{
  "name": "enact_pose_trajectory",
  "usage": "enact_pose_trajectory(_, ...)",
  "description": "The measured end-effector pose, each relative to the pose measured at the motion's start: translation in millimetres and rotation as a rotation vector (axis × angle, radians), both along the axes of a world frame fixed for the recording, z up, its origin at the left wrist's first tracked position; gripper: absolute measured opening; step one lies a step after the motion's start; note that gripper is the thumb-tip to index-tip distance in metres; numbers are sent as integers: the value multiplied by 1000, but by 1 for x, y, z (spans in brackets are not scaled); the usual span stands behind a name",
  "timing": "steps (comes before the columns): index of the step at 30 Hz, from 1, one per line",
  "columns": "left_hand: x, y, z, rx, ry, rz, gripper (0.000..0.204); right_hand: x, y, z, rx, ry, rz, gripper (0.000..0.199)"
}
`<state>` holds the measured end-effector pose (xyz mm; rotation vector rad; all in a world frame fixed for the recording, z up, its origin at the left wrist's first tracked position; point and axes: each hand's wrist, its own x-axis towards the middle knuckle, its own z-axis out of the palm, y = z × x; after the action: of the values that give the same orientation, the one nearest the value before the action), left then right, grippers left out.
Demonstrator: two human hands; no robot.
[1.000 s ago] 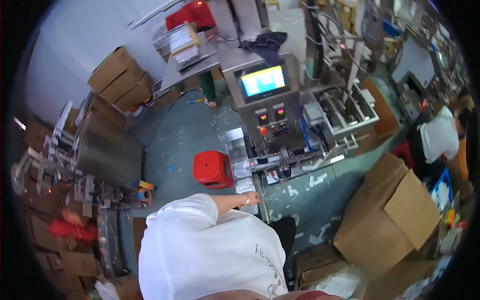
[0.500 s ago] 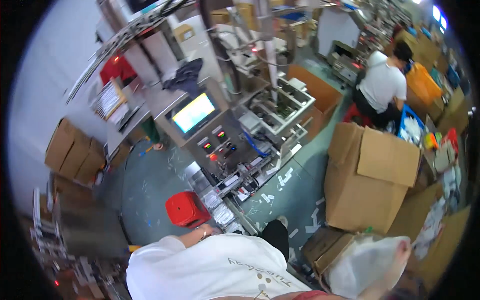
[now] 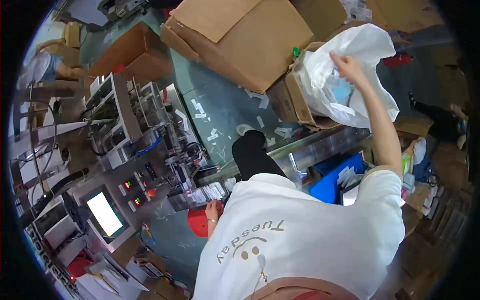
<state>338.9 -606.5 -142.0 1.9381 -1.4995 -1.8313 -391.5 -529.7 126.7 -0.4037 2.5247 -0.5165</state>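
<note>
My right hand (image 3: 348,69) is over the mouth of a white plastic bag (image 3: 320,70), with a finger and thumb stretched apart against the film. The bag lines a small cardboard box (image 3: 286,100), its upper edge standing up loosely, and pale blue pieces (image 3: 342,90) show inside. Low at my other side, my left hand (image 3: 214,209) is beside a row of flat white packets (image 3: 207,192) at the end of the machine's channel, above a red stool (image 3: 197,223). The shirt partly hides its fingers, so their grip is unclear.
A machine with a lit screen (image 3: 105,214) stands at the left. A big closed carton (image 3: 245,37) lies beyond the lined box. To the right is a blue bin (image 3: 337,177) holding white pieces. Paper scraps (image 3: 198,107) litter the floor. Another person (image 3: 45,67) is at the far left.
My view has swung right, so the machine and cartons sit further left. My right arm now reaches out over the bag, whose mouth has spread wider. The left hand stays by the packets.
</note>
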Motion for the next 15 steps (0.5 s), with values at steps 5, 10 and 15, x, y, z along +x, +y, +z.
enact_pose_trajectory(5,3,1,19,-159,15,-31,23,-12,0,-32,-233,59,-195,53)
enact_pose_trajectory(10,15,0,44,185,-64,352,22,-117,17,-7,-471,-321,-136,46)
enact_pose_trajectory(15,22,17,53,217,-148,437,25,-138,123,-79,-437,-694,-190,66)
